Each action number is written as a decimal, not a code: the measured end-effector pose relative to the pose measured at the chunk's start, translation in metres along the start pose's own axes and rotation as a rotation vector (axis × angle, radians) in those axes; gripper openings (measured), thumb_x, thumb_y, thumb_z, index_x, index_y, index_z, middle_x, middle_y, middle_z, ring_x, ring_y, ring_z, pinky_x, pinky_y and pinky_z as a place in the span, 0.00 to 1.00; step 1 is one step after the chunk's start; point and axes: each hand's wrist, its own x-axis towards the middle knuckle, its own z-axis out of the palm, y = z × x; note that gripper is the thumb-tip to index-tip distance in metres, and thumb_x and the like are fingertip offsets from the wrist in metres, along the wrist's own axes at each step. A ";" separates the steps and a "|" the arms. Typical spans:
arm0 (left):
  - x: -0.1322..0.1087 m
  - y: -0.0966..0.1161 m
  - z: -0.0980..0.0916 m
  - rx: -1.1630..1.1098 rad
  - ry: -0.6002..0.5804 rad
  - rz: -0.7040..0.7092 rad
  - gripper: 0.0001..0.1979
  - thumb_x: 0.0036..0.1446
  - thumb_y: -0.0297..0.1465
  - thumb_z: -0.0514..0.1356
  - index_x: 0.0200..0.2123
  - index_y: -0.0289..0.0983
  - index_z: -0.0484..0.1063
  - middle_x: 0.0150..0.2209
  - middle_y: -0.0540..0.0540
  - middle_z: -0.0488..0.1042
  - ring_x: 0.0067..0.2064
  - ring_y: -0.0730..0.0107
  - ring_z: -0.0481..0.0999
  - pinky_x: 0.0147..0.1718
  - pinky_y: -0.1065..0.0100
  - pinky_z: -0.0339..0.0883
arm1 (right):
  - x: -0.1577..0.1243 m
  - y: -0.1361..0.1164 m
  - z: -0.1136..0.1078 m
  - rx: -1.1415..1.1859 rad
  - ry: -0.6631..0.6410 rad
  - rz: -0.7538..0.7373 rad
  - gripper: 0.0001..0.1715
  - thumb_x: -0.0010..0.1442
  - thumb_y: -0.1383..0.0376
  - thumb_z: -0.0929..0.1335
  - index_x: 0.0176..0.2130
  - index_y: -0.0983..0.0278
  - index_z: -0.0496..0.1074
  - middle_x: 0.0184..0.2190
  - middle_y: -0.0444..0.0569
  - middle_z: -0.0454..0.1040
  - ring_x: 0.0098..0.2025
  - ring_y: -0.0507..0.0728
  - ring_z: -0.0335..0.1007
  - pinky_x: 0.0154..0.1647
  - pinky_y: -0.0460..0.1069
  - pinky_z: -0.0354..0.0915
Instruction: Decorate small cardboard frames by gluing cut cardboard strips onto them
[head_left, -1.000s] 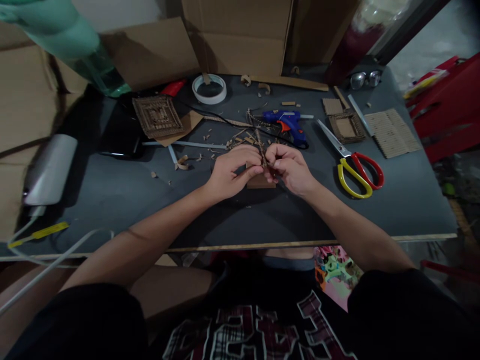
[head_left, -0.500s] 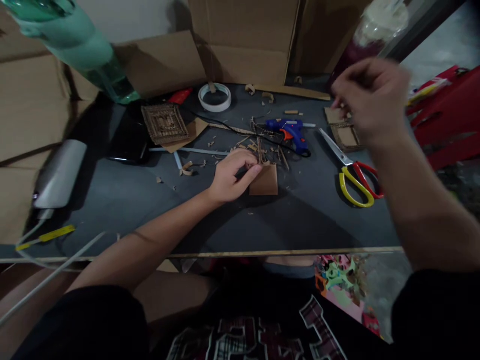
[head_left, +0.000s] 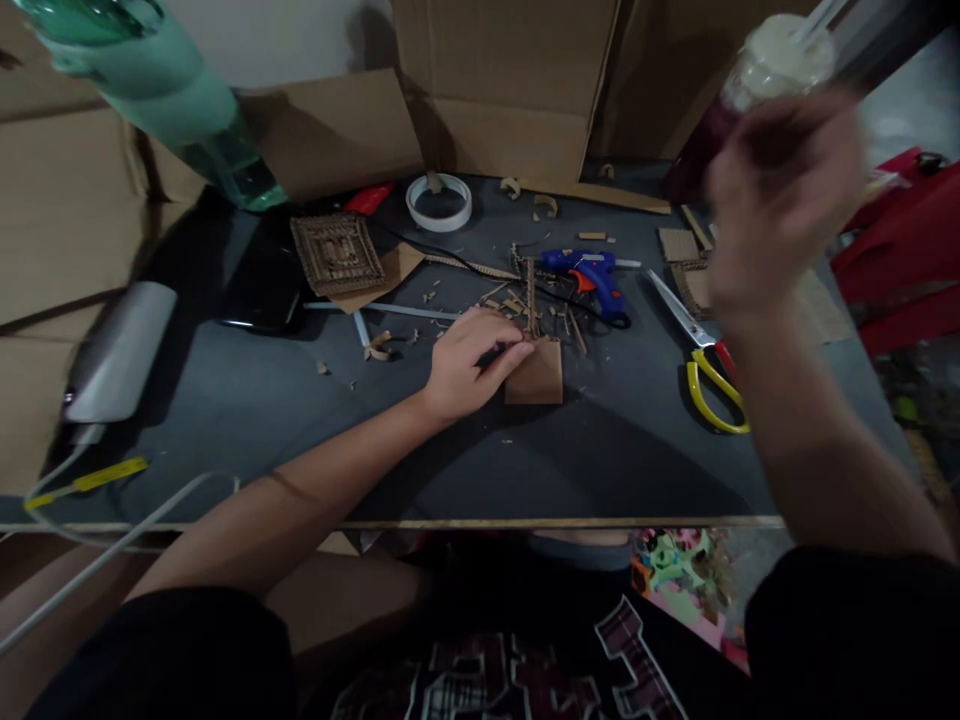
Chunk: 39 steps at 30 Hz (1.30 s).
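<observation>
At the middle of the table, my left hand (head_left: 480, 362) is closed, thumb and forefinger pinching at the lower end of a narrow corrugated cardboard strip (head_left: 531, 292). That pinch rests against the upper left edge of a small brown cardboard square (head_left: 534, 378). My right hand (head_left: 784, 205) is raised over the table's right side, smeared by motion; whether its fingers hold anything cannot be made out. Below it lie scissors (head_left: 705, 365) with red and yellow handles, partly covered by my forearm. A blue glue gun (head_left: 592, 275) lies beyond the square, glue stick pointing right.
Cardboard scraps (head_left: 506, 300) litter the area around the glue gun. Further left are a layered cardboard square (head_left: 337, 255), a tape roll (head_left: 439, 222), a dark phone-like object (head_left: 262, 275) and a silver device (head_left: 124, 350). A green bottle (head_left: 195, 110) and a drink cup (head_left: 776, 70) stand at the back.
My right hand has moved right and slightly nearer the camera, covering more of the scissors. My left hand keeps its pinch. The whole view has shifted a little.
</observation>
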 end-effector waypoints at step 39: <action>-0.007 0.000 0.002 0.218 -0.147 0.080 0.07 0.68 0.33 0.56 0.39 0.38 0.72 0.38 0.45 0.81 0.45 0.66 0.79 0.49 0.61 0.73 | -0.115 -0.057 0.068 0.189 -0.205 -0.057 0.06 0.69 0.67 0.63 0.37 0.61 0.66 0.32 0.45 0.71 0.36 0.52 0.69 0.37 0.47 0.65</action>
